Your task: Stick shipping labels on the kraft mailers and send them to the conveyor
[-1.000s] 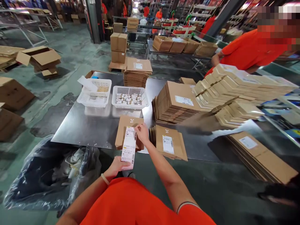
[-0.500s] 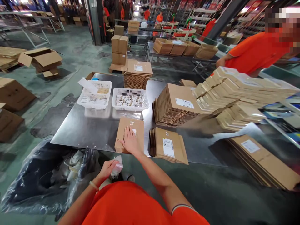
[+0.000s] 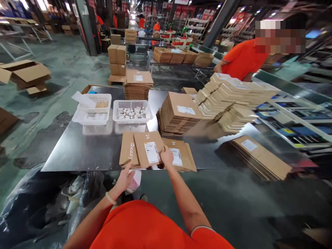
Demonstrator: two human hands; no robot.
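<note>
My right hand (image 3: 167, 155) grips the right edge of a labelled flat cardboard mailer (image 3: 142, 138), which overlaps another printed mailer (image 3: 126, 148) at the table's front edge. Near that printed mailer's lower edge is my left hand (image 3: 126, 178), its fingers closed on a pinkish-white plastic piece (image 3: 135, 181). A small stack of labelled mailers (image 3: 188, 155) lies just right of my right hand. Behind them stand a white basket of small bottles (image 3: 133, 112) and a white basket with papers or bags (image 3: 93, 110).
Tall cardboard stacks (image 3: 178, 110) and piled pale packages (image 3: 230, 93) fill the metal table's (image 3: 83, 148) right half. A plastic-lined bin (image 3: 33, 204) is below left. A person in orange (image 3: 241, 58) leans at back right. More flat cardboard (image 3: 261, 155) lies far right.
My right hand has gone from lying on the mailer pile to holding a labelled mailer's edge, shifted rightward. A printed mailer is now exposed. My left hand has risen to the table edge.
</note>
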